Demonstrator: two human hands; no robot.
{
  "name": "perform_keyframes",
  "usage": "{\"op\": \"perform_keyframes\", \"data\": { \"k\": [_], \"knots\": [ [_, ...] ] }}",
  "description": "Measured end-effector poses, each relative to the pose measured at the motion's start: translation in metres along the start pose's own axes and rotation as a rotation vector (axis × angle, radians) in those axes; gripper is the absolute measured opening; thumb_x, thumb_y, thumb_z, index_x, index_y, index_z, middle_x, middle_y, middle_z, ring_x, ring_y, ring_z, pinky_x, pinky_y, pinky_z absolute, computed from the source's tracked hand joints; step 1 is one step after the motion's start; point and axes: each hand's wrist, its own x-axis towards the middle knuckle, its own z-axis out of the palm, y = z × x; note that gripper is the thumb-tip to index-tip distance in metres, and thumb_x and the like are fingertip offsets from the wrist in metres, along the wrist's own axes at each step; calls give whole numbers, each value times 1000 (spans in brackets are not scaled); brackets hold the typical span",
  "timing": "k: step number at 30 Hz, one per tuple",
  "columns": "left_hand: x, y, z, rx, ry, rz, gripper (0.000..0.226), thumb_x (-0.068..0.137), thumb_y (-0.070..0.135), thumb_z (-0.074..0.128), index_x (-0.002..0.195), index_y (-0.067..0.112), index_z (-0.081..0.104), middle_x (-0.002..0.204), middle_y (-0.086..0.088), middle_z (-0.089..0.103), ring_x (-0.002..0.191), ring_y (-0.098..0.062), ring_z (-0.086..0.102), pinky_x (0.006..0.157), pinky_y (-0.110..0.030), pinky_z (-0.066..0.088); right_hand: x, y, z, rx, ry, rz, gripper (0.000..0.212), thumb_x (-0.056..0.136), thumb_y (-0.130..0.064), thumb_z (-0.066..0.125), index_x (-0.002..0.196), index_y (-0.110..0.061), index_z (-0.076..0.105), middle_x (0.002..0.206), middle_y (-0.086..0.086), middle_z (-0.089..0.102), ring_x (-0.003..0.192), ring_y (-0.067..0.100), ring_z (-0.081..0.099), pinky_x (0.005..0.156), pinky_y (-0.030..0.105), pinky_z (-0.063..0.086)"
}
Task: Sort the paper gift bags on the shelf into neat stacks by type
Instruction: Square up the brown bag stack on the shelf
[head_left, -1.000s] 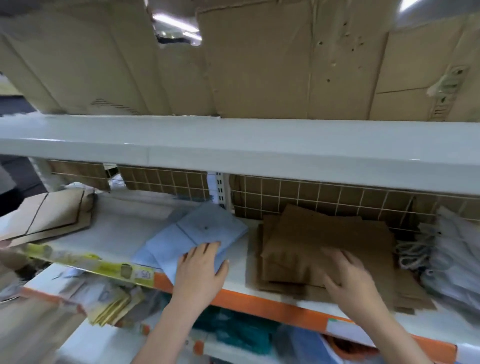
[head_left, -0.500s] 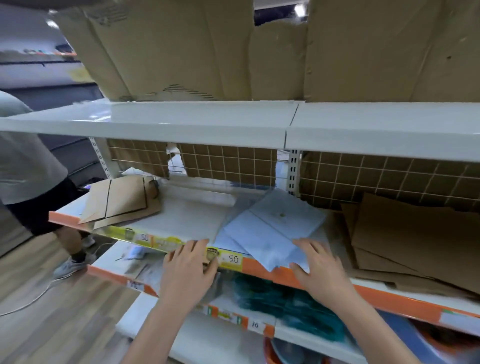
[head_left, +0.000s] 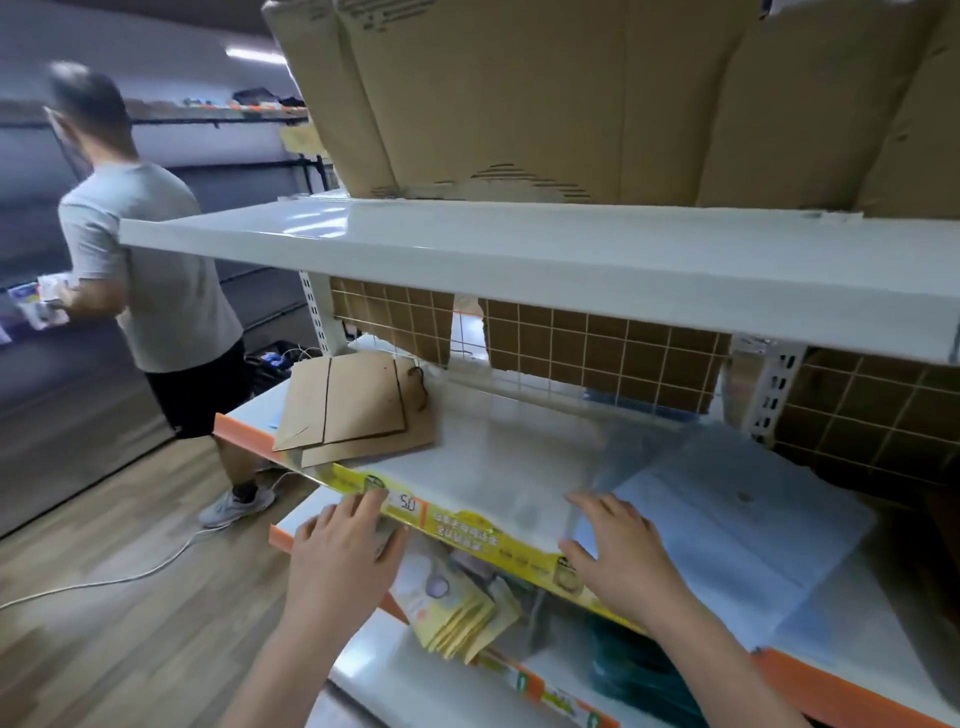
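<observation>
Wood-plank flooring (head_left: 104, 639) lay left of the white metal shelf (head_left: 498, 457). Flat brown paper bags (head_left: 358, 410) lay there, mouths rearward. Left hand (head_left: 343, 556) spread at its yellow price strip (head_left: 467, 525); right hand (head_left: 623, 556) spread on pale blue bags (head_left: 737, 525) angling rearward-left.

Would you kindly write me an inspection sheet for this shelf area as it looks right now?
Surface: white shelf with an orange front edge and a yellow price strip.
Job's things: brown paper bags lie flat at the left end; pale blue bags lie fanned out at the right.
Clutter: yellow packets on the lower shelf; flattened cardboard on the upper shelf.
Hands: left hand open, fingertips at the price strip; right hand open, fingers touching the left edge of the pale blue bags.
Cables: white cable trails across the wooden floor.
Surroundings: another person stands in the aisle on the left, facing away.
</observation>
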Motion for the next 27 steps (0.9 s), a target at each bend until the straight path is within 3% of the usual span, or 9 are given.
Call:
{"op": "perform_keyframes", "data": {
  "k": [5, 10, 15, 22, 24, 27],
  "knots": [
    [44, -57, 20, 25, -64, -81, 49, 79, 55, 34, 105, 25, 64, 91, 3, 67, 87, -27, 65, 71, -39, 45, 62, -30, 25, -2, -13, -51, 52, 93, -41, 49, 142, -29, 35, 147, -9, 37, 135, 15, 35, 110, 30, 26],
    [82, -93, 34, -32, -97, -170, 42, 91, 49, 49, 126, 27, 54, 118, 3, 62, 114, -23, 56, 88, -38, 37, 105, -49, 42, -34, -26, -58, 51, 95, -40, 47, 143, -30, 33, 148, -10, 35, 136, 15, 32, 110, 30, 25],
    [128, -123, 61, -21, -180, -357, 56, 91, 60, 38, 133, 23, 39, 129, 0, 57, 120, -23, 49, 93, -39, 34, 138, -62, 61, -70, -32, -11, 49, 94, -46, 42, 139, -29, 39, 145, -10, 38, 136, 15, 30, 109, 29, 24],
    [199, -171, 105, 7, -328, -416, 57, 85, 67, 40, 109, 16, 47, 115, -6, 60, 115, -28, 50, 93, -42, 33, 169, -86, 97, -70, -23, 153, 41, 93, -42, 49, 133, -30, 46, 141, -12, 42, 133, 13, 34, 108, 26, 27],
    [217, -187, 119, 67, -382, -404, 61, 82, 72, 38, 107, 18, 50, 113, -4, 61, 115, -26, 52, 97, -42, 31, 178, -97, 109, -66, -26, 211, 41, 93, -42, 50, 132, -29, 47, 140, -11, 43, 133, 13, 35, 107, 26, 28],
    [239, -206, 140, 41, -414, -390, 69, 76, 77, 45, 107, 15, 48, 112, -5, 61, 111, -25, 55, 91, -40, 31, 192, -115, 125, -64, -46, 287, 43, 94, -42, 49, 134, -28, 46, 140, -9, 43, 133, 14, 36, 108, 26, 28]
  ]
}}
